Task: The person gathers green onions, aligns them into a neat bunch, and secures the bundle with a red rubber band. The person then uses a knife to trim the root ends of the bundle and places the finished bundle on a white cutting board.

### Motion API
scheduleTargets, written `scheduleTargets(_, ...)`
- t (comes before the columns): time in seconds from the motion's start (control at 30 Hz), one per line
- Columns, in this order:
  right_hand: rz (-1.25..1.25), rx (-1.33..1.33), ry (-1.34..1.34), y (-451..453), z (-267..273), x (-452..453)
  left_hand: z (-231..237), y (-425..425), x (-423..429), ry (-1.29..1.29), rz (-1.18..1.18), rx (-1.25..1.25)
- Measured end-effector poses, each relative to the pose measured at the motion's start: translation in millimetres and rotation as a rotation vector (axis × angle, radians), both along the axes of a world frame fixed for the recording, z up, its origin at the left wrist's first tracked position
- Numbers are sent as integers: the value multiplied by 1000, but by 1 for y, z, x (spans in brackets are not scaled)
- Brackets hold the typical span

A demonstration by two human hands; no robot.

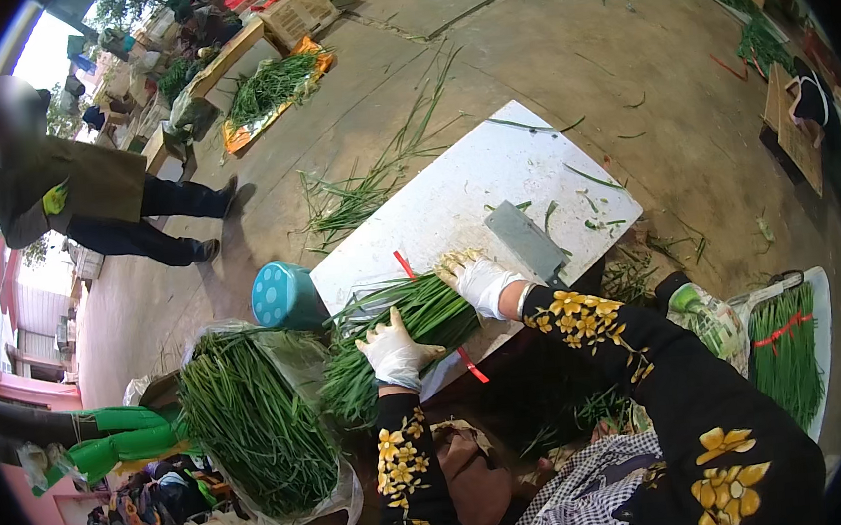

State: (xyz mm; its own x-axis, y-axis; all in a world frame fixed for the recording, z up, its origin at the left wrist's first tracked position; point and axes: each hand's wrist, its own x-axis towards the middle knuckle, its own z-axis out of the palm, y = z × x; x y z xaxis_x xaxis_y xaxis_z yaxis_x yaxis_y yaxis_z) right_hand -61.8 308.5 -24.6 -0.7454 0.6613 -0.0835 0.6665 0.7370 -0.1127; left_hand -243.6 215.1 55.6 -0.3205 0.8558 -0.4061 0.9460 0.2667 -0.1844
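Observation:
A loose bundle of long green leaves, seemingly garlic chives (pixel 424 303), lies across the near left end of a white board (pixel 415 203). My left hand (pixel 398 351), in a thin whitish glove, rests on the bundle with thumb and fingers spread. At the bundle's right end is my gloved right hand (pixel 478 280), its soiled fingers bent against the stalk ends; how firmly they grip cannot be made out. A red strip (pixel 472 365) runs beneath the bundle, and both its ends stick out. Right of my right hand, a cleaver (pixel 527 242) lies flat on the board among leaf scraps.
A plastic bag of loose chives (pixel 254 419) stands at left, near a teal stool (pixel 284 295). Red-tied chives (pixel 785 358) lie in a white scale pan at right. Loose leaves (pixel 354 193) litter the concrete beyond the board. A person (pixel 76 180) stands at upper left.

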Motion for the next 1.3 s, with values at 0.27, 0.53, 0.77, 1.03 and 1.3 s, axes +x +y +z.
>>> scheduleTargets(0.27, 32, 87, 92, 10, -35, -7, -32, 54, 26, -91, -358, 37)
scheduleTargets(0.53, 126, 66, 9, 13, -13, -1, -49, 58, 21, -214, -360, -2)
scheduleTargets(0.77, 137, -50, -21, 7, 1, 3, -48, 42, 34, -185, -288, 54)
scheduleTargets(1.03, 153, -167, -60, -3, 43, 5, -68, 35, 31, -90, -335, 124)
scheduleTargets(1.3, 162, 37, 137, 1, -1, 3, -53, 50, 18, -341, -287, -50)
